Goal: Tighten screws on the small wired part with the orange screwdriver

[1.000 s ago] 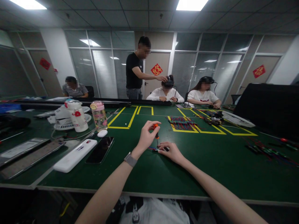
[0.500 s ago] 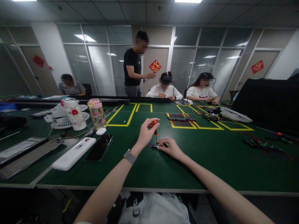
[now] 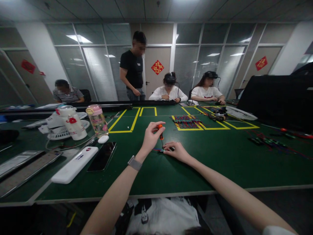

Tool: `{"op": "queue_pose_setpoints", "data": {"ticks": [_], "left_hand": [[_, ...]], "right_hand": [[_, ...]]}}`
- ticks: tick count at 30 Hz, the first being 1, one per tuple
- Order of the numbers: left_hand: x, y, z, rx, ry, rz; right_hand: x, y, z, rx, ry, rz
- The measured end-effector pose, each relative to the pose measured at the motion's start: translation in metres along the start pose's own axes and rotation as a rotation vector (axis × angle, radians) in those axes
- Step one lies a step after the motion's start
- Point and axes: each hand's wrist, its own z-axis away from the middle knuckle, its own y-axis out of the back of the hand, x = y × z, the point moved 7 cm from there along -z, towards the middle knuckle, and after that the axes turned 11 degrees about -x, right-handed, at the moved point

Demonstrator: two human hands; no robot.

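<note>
My left hand [image 3: 153,135] is closed around the orange and black handle of a small screwdriver [image 3: 160,133]. The screwdriver stands nearly upright, its thin shaft pointing down at a small circuit board with wires [image 3: 160,150] on the green table. My right hand [image 3: 178,152] rests on the table and pinches the right side of that board. Blue and red wires come out on the board's left. The exact spot where the screwdriver tip meets the board is too small to make out.
Left of my arms lie a black phone [image 3: 102,156], a white power bank [image 3: 75,164] and a white case [image 3: 103,139]; bottles [image 3: 97,120] stand behind. Several wired boards [image 3: 187,122] lie inside yellow tape [image 3: 189,129], more [image 3: 266,141] at right. People sit across the table [image 3: 137,176].
Both hands keep their hold on the screwdriver and board. The view has shifted a little. Across the table, a standing person has drawn an arm back from a seated person's headset and lowered it.
</note>
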Motion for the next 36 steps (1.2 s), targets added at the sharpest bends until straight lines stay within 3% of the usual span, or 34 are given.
{"op": "queue_pose_setpoints", "data": {"ticks": [6,9,13,20,28,33,36], "left_hand": [[0.001,-0.007,-0.003,-0.106,0.018,0.107],[-0.001,-0.003,-0.003,-0.061,0.051,0.112],[0.002,0.003,0.000,0.022,-0.008,-0.054],[0.003,-0.008,0.000,-0.109,-0.017,0.066],[0.008,-0.004,0.002,-0.039,-0.048,-0.060],[0.008,-0.010,-0.001,-0.126,-0.009,0.106],[0.003,-0.007,-0.002,-0.101,0.042,0.161]], "right_hand": [[0.000,0.000,0.000,0.004,0.005,0.006],[-0.001,0.000,0.000,0.003,0.002,0.005],[0.000,0.000,0.000,0.009,-0.004,-0.002],[0.001,-0.001,0.000,-0.003,0.026,0.006],[0.001,-0.001,0.001,-0.014,0.016,-0.008],[0.001,0.000,0.001,-0.016,0.013,-0.006],[0.000,0.000,0.001,-0.015,0.014,-0.008]]}}
